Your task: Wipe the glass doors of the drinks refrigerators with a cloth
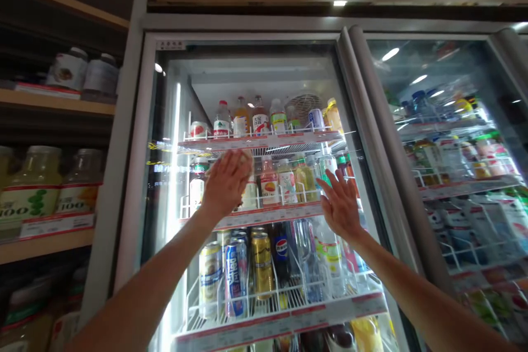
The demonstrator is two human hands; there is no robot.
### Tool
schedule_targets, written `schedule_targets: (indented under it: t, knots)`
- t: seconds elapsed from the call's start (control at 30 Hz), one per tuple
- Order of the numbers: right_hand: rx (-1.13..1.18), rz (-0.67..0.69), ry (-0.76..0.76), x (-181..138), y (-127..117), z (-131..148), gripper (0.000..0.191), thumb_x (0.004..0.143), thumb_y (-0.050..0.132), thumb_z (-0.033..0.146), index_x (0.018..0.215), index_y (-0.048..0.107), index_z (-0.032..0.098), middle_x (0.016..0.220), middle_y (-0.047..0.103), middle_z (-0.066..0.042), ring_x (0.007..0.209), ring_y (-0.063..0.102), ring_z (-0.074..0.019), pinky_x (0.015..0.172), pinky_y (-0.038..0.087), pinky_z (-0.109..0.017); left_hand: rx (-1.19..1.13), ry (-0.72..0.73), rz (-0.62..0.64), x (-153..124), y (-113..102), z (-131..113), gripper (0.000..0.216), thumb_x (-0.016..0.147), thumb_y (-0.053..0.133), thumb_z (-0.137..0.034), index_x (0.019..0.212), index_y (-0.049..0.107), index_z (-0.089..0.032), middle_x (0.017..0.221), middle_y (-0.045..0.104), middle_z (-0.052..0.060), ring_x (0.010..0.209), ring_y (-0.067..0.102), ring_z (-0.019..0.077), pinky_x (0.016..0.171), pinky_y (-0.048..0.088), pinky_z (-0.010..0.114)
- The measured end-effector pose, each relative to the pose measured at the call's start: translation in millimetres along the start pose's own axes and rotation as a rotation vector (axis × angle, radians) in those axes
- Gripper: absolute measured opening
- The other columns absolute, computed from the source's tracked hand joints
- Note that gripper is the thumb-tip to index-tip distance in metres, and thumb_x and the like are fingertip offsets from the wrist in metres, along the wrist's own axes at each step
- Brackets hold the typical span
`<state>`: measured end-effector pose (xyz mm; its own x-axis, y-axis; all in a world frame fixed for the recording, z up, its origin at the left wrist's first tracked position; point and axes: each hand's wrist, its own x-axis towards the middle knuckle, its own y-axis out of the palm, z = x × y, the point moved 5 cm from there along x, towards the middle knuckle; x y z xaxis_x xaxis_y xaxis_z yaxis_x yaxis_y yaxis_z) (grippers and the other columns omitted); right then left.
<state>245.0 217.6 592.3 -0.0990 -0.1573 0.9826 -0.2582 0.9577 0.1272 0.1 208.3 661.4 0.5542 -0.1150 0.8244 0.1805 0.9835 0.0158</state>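
A closed glass door [256,74] of a lit drinks fridge stands in front of me, its glass reaching across the middle of the view. My left hand [229,179] lies flat over a pale cloth [249,158], pressing it to the glass at the height of the second shelf. Only a beige edge of that cloth shows beside the fingers. To the right, my right hand [339,203] has its fingers spread and holds nothing. Its palm faces the glass near the door's right side; whether it touches is hard to tell.
Behind the glass are bottles [260,121] and cans [236,278] on wire shelves. A grey door frame [371,110] separates a second fridge door [466,176] on the right. Wooden shelves [49,100] with jars and juice bottles [37,176] flank the left side.
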Motion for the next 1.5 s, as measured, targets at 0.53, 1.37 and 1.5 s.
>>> schedule_targets:
  t: [0.53, 1.37, 1.5]
  knots:
    - [-0.007, -0.016, -0.020, 0, -1, 1, 0.039, 0.090, 0.037, 0.024, 0.128, 0.046, 0.024, 0.143, 0.039, -0.005, 0.138, 0.023, -0.0226, 0.110, 0.020, -0.045, -0.051, 0.369, 0.018, -10, -3, -18, 0.041, 0.090, 0.041, -0.035, 0.131, 0.039, -0.032, 0.143, 0.037, -0.003, 0.139, 0.019, 0.0165, 0.113, 0.023, 0.037]
    - [0.040, -0.001, -0.015, -5, -68, -69, 0.046, 0.091, 0.037, 0.026, 0.137, 0.034, 0.026, 0.143, 0.036, -0.011, 0.130, 0.037, -0.0262, 0.102, 0.033, -0.049, -0.075, -0.099, -0.097, 64, 26, -68, 0.040, 0.089, 0.040, -0.029, 0.128, 0.045, -0.022, 0.143, 0.038, 0.009, 0.137, 0.022, 0.0274, 0.108, 0.026, 0.049]
    - [0.042, 0.018, -0.044, -9, -80, -80, 0.048, 0.090, 0.037, 0.025, 0.138, 0.031, 0.026, 0.144, 0.035, -0.010, 0.132, 0.034, -0.0259, 0.103, 0.032, -0.049, -0.168, 0.309, -0.031, 68, 39, -142, 0.041, 0.088, 0.042, -0.030, 0.129, 0.043, -0.026, 0.142, 0.039, 0.002, 0.137, 0.022, 0.0244, 0.111, 0.023, 0.046]
